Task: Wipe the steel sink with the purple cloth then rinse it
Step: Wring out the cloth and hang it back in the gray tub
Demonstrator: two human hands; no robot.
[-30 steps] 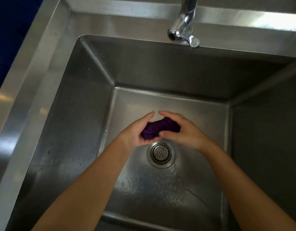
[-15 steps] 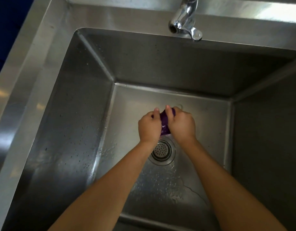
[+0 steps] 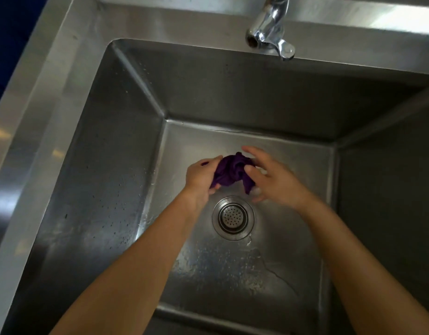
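Two bare hands met at frame centre, low inside a deep square steel sink (image 3: 112,165), in the head camera's view. Wringing seemed the step in hand. It would likely go best with both ends gripped firmly and twisted opposite ways, kept over the round perforated drain strainer (image 3: 233,218). The crumpled purple cloth (image 3: 230,171) sat bunched between the hands, just above the strainer in the picture. The left hand (image 3: 200,180) curled tightly round its left end. The right hand (image 3: 271,180) cupped its right end loosely, thumb on the fabric; whether it truly gripped could not be told.
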